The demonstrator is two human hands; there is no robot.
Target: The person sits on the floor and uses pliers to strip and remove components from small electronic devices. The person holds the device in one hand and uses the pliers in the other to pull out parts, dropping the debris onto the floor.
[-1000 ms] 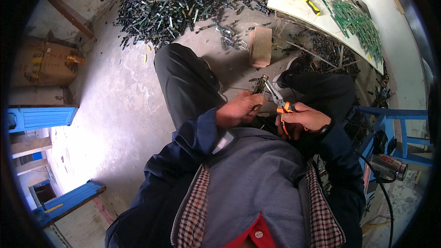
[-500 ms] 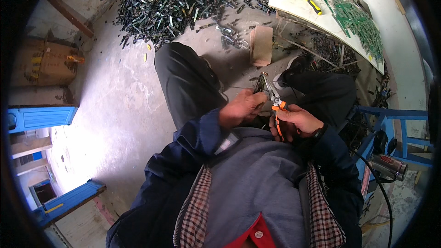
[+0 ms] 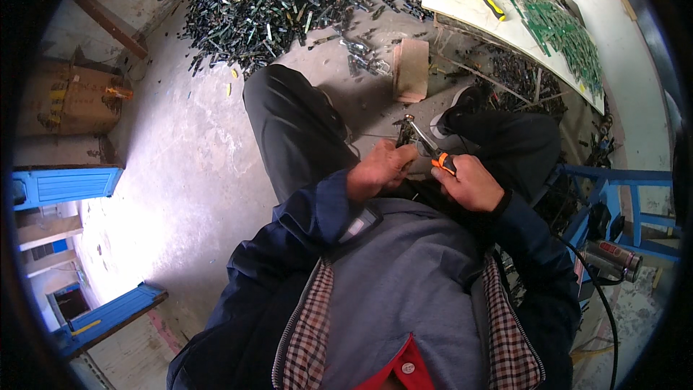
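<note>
My left hand (image 3: 382, 168) pinches a small, dark, thin piece (image 3: 405, 134); my right hand (image 3: 473, 183) grips orange-and-black-handled steel pliers (image 3: 444, 163). Better I steady both, squeezing gently.

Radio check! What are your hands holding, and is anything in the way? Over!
Right hand: gripping orange-handled pliers. Left hand: holding small dark piece; pliers' tips close by, contact unclear. Tan block on floor beyond, apart from both hands.

The head view (a wide fisheye) looks steeply down from above at the nearby hands (image 3: 473, 183).
</note>
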